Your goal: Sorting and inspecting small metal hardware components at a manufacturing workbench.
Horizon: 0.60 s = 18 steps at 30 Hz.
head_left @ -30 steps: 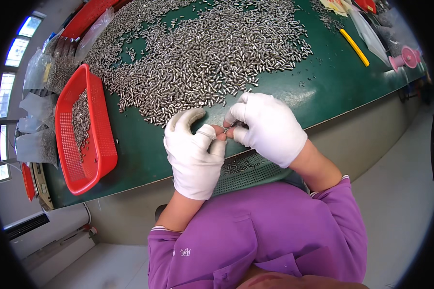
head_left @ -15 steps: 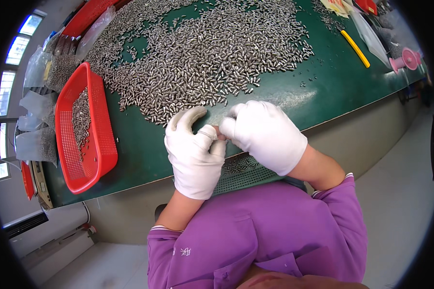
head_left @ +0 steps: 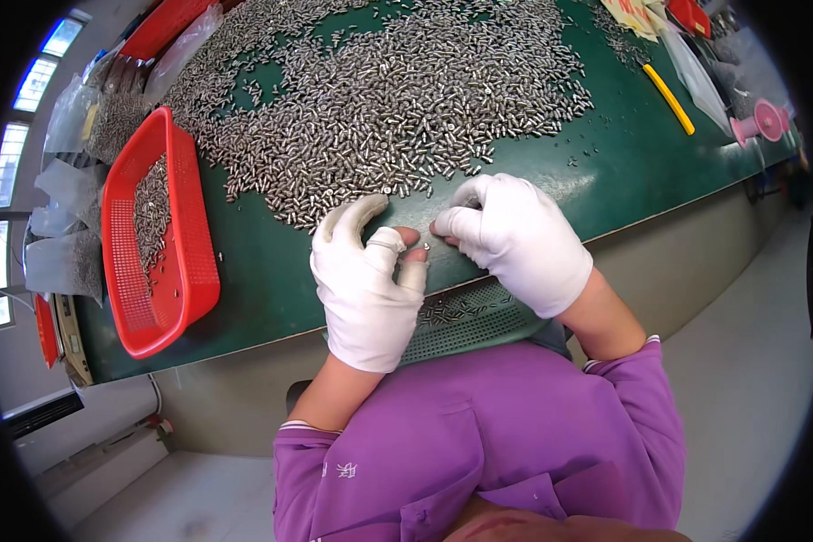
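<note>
My left hand [head_left: 368, 282] wears a white glove with bare thumb and index fingertips. Those tips pinch loosely on a tiny metal part [head_left: 426, 245] just above the green table. To its right, my right hand [head_left: 522, 242] is gloved alike, its thumb and fingertips drawn together; what they hold, if anything, is too small to make out. The hands are a little apart. Beyond them spreads a large heap of small silvery metal fittings [head_left: 379, 126], its near edge close to my left fingers.
A red plastic basket [head_left: 203, 271] with some fittings stands at the left. Below the table's front edge, a green perforated tray [head_left: 452, 339] holds more small parts. At the right are a yellow tube-like strip [head_left: 668, 99] and a pink spool [head_left: 770, 118]. Filled clear bags [head_left: 63, 266] line the left.
My right hand has drawn away to the right from my left fingertips, opening a gap between them. A tiny metal part now shows at my left fingertips. The left hand has hardly moved.
</note>
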Motion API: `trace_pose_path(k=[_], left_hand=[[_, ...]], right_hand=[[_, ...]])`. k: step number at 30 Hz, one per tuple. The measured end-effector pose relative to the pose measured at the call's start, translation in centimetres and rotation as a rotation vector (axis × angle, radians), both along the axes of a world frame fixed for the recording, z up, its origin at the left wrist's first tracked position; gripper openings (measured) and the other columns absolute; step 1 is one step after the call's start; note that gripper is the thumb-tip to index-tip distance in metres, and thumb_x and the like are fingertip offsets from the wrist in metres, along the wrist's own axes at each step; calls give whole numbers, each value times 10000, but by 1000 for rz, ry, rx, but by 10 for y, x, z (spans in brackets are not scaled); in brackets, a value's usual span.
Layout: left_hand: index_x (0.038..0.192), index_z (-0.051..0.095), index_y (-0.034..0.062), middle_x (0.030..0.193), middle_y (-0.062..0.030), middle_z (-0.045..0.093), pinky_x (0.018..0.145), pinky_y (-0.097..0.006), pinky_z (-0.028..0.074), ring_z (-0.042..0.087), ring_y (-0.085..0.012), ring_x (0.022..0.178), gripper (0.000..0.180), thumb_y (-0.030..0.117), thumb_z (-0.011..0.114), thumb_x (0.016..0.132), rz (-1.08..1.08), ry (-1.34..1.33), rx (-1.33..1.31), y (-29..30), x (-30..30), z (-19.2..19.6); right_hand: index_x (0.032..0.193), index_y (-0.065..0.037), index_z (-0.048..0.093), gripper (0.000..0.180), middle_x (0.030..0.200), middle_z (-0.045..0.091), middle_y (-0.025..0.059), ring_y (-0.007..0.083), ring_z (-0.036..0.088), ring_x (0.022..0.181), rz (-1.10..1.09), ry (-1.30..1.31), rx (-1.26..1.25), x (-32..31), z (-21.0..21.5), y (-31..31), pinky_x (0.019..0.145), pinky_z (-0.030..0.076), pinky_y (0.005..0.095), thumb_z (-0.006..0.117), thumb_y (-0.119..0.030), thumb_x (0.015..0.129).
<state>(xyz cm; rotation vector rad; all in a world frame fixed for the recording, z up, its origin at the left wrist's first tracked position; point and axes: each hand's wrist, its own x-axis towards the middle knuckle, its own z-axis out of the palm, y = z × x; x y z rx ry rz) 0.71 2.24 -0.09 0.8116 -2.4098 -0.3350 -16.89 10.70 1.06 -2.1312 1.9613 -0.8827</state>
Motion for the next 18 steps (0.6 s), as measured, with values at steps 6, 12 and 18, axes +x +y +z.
trace_pose_path(k=[6,12,18], left_hand=[[880,693,87,1244,-121,622,988,-480,453,548,-366,1182,208,91,799,701,9,-3,-3,0,0,1],[861,698,91,1253,-126,624,984,-479,453,551,-373,1184,185,84,794,704,-9,-4,-9,0,0,1],[849,699,86,1257,-131,628,975,-480,456,558,-378,1174,170,89,790,705,-22,3,-38,-1,0,1]], right_hand=[[920,-105,652,92,903,630,96,319,652,845,5,22,74,10,2,-5,729,550,431,678,-134,836],[977,-116,619,133,890,625,94,317,652,851,-3,-18,61,12,3,-5,738,546,439,661,-125,851],[983,-118,611,129,878,638,94,322,658,844,21,1,45,14,2,-7,761,544,442,651,-119,860]])
